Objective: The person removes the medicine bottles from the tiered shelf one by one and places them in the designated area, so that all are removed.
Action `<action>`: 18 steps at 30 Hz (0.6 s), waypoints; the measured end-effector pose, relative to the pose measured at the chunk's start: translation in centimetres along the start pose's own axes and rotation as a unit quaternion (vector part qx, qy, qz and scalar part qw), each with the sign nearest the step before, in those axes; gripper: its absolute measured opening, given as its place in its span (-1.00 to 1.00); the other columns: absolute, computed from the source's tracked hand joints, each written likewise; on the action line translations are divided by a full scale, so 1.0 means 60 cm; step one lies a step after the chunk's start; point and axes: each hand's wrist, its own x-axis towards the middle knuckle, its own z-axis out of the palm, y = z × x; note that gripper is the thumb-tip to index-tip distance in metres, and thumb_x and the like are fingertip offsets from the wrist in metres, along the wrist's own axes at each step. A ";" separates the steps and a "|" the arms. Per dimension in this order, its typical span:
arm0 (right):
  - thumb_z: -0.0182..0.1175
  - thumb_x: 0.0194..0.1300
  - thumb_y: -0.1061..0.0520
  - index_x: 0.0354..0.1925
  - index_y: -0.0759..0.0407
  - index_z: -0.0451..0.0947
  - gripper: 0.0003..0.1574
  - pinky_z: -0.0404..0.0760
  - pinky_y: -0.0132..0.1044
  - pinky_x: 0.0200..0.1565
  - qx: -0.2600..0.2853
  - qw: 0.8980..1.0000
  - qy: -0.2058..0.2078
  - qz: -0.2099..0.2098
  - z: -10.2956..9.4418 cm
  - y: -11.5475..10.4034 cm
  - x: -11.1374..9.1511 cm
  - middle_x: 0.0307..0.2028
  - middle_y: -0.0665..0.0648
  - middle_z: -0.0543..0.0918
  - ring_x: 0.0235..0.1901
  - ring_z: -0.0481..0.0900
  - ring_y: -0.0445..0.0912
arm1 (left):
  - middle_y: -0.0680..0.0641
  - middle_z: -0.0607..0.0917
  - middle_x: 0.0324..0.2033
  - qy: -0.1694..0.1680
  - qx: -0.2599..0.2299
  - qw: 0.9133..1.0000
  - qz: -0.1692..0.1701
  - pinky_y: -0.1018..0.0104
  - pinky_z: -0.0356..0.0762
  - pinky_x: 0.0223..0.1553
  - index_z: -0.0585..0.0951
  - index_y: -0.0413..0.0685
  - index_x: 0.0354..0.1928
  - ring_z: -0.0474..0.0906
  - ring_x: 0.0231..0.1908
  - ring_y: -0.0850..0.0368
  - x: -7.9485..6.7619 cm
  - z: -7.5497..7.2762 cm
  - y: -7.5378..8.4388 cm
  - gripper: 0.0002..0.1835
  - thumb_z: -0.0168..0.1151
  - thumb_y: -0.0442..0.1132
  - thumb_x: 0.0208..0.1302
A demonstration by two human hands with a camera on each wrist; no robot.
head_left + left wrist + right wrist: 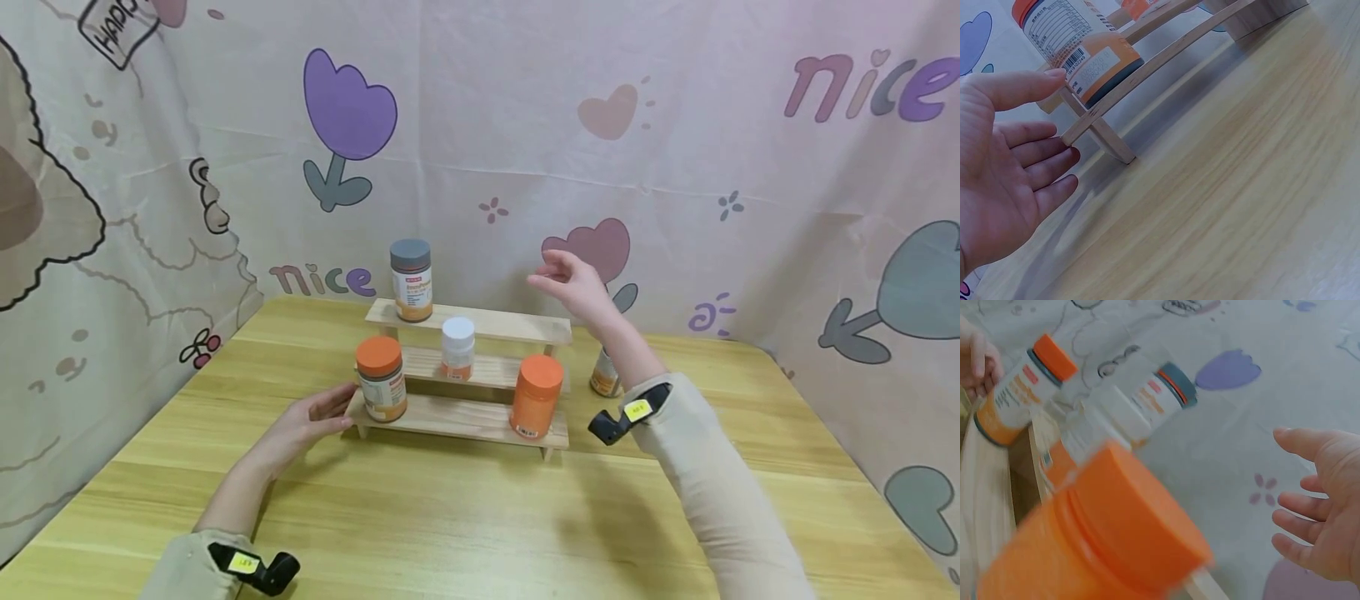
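A three-tier wooden stand (468,423) holds several supplement bottles. On its bottom tier are an orange-capped bottle (382,379) at the left and an all-orange bottle (537,397) at the right. A small white-capped bottle (457,348) stands on the middle tier, and a grey-capped bottle (412,281) on the top one at the left. My left hand (311,423) is at the stand's left end, loosely bent fingers right at the bottom tier's tip in the left wrist view. Raised above the stand's right end, my right hand (577,287) has nothing between its parted thumb and fingers.
Another bottle (604,375) stands on the wooden table (450,517) to the right of the stand, partly hidden behind my right forearm. A printed cloth (480,108) with flowers and hearts hangs behind the table and along its sides.
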 end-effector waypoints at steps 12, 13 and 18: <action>0.25 0.21 0.05 0.30 0.21 0.22 -0.24 0.41 -0.15 0.12 0.020 0.999 -0.033 -0.010 0.084 -0.037 0.034 0.11 0.23 0.46 0.09 0.41 0.02 | -0.40 0.09 0.33 0.000 0.010 1.000 -0.001 0.09 0.16 0.22 0.03 -0.44 0.36 0.07 0.29 -0.30 0.000 0.003 0.006 -0.28 0.09 -0.22 0.32; 0.25 0.21 0.05 0.31 0.21 0.22 -0.23 0.41 -0.14 0.12 0.022 0.999 -0.036 -0.009 0.090 -0.037 0.037 0.12 0.24 0.45 0.10 0.41 0.02 | -0.40 0.08 0.33 -0.001 0.008 1.000 0.000 0.12 0.18 0.22 0.03 -0.44 0.36 0.07 0.29 -0.30 0.000 0.003 0.006 -0.28 0.09 -0.23 0.32; 0.26 0.19 0.03 0.32 0.21 0.21 -0.20 0.41 -0.13 0.13 0.028 0.999 -0.046 0.002 0.116 -0.048 0.049 0.14 0.26 0.44 0.11 0.41 0.03 | -0.41 0.08 0.33 -0.002 0.002 1.000 0.000 0.49 0.26 0.12 0.03 -0.45 0.35 0.07 0.29 -0.30 -0.002 0.002 0.003 -0.29 0.09 -0.24 0.32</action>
